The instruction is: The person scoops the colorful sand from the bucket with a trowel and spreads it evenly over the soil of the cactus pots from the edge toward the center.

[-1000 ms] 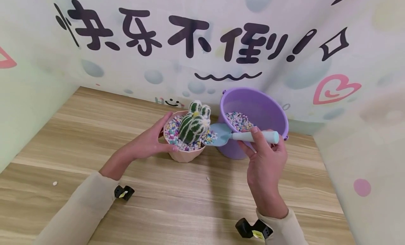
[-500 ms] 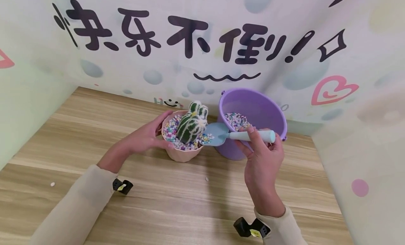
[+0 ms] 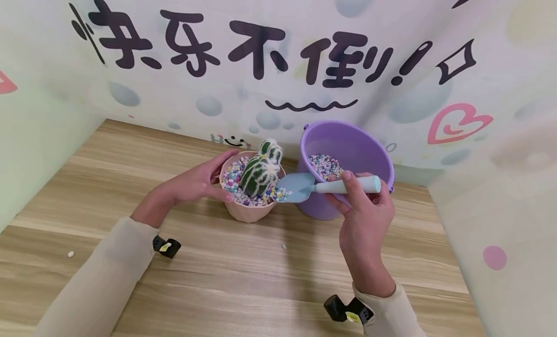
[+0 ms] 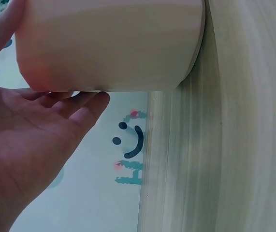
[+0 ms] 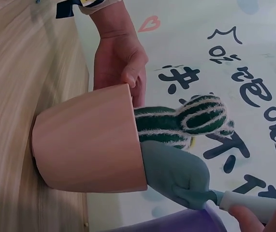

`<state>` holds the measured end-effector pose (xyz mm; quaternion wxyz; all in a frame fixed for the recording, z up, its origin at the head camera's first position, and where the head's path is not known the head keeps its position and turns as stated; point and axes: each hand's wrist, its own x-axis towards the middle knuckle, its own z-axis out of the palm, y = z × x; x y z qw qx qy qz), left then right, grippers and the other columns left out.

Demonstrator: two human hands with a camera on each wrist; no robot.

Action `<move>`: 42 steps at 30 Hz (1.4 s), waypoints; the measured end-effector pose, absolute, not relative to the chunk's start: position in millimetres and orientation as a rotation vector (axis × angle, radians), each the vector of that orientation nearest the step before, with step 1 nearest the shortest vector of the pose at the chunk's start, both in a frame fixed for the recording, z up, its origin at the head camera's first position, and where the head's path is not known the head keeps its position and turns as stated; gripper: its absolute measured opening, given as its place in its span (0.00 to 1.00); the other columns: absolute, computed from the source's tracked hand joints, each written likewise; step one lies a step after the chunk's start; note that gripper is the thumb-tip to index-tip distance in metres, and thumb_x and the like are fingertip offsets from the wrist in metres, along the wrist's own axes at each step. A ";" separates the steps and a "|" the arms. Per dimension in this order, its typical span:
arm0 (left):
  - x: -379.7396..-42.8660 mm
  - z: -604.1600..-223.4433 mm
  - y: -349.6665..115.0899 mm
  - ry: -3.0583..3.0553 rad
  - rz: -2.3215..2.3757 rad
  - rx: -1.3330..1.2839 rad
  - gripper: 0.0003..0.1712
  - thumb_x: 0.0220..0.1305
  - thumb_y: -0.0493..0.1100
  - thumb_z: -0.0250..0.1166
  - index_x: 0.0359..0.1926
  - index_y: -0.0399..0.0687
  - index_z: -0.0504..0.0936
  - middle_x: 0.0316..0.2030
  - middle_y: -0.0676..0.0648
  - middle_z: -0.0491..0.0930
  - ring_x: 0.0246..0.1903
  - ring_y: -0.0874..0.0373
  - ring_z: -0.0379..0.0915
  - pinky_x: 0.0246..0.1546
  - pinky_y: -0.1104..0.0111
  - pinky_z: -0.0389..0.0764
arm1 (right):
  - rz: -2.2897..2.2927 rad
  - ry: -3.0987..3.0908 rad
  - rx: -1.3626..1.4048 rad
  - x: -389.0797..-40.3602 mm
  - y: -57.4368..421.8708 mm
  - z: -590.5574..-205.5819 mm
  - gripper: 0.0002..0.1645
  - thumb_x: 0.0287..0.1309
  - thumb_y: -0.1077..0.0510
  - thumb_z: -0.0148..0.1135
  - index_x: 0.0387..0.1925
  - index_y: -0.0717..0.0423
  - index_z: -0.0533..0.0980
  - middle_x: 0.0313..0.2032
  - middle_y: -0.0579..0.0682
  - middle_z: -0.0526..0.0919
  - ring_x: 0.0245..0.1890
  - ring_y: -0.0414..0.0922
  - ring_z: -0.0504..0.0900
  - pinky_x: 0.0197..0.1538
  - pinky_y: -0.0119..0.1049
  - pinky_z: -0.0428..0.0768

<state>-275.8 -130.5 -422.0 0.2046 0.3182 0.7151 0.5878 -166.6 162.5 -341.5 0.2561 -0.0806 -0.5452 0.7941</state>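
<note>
A pink flowerpot (image 3: 249, 212) stands on the table, filled with small multicoloured pebbles (image 3: 232, 175) around a green cactus (image 3: 256, 175) with white fuzzy ribs. My left hand (image 3: 193, 182) holds the pot's left side, thumb at the near rim and fingers around the far side. In my right hand (image 3: 365, 221) is the pale handle of a light blue trowel (image 3: 300, 186). Its blade reaches the pot's right rim, with a few pebbles at the tip. The right wrist view shows the blade (image 5: 176, 174) against the rim, beside the cactus.
Just right of the pot, a purple bucket (image 3: 361, 148) holds more pebbles (image 3: 324, 167); the trowel passes in front of it. Single white pebbles (image 3: 71, 254) lie on the wooden tabletop (image 3: 226, 279). A printed wall cloth (image 3: 209, 85) rises behind.
The trowel's tip has shifted slightly left and down at the pot's rim. Pebbles on the blade have slid toward the tip. My left hand keeps its hold on the pot.
</note>
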 end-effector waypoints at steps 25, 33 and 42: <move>-277.7 -421.3 -130.2 1.980 1.625 0.869 0.58 0.53 0.37 0.73 0.76 0.58 0.45 0.70 0.43 0.57 0.66 0.47 0.61 0.65 0.55 0.66 | 1.869 -1.807 -0.009 -170.7 153.7 -316.0 0.18 0.51 0.61 0.74 0.41 0.65 0.78 0.35 0.57 0.83 0.33 0.51 0.85 0.39 0.44 0.85; -277.4 -421.3 -132.0 1.974 1.618 0.833 0.60 0.53 0.37 0.72 0.77 0.57 0.43 0.72 0.43 0.53 0.67 0.45 0.58 0.66 0.53 0.63 | 1.773 -1.877 0.074 -172.9 151.9 -309.6 0.17 0.51 0.61 0.73 0.41 0.65 0.79 0.35 0.55 0.85 0.30 0.51 0.84 0.39 0.43 0.85; -260.7 -418.7 -129.2 2.030 1.657 0.899 0.56 0.59 0.38 0.70 0.77 0.59 0.43 0.73 0.45 0.52 0.70 0.47 0.55 0.68 0.49 0.59 | 1.904 -1.861 0.073 -185.1 171.2 -287.9 0.17 0.52 0.62 0.72 0.43 0.63 0.79 0.35 0.59 0.83 0.36 0.51 0.87 0.36 0.42 0.85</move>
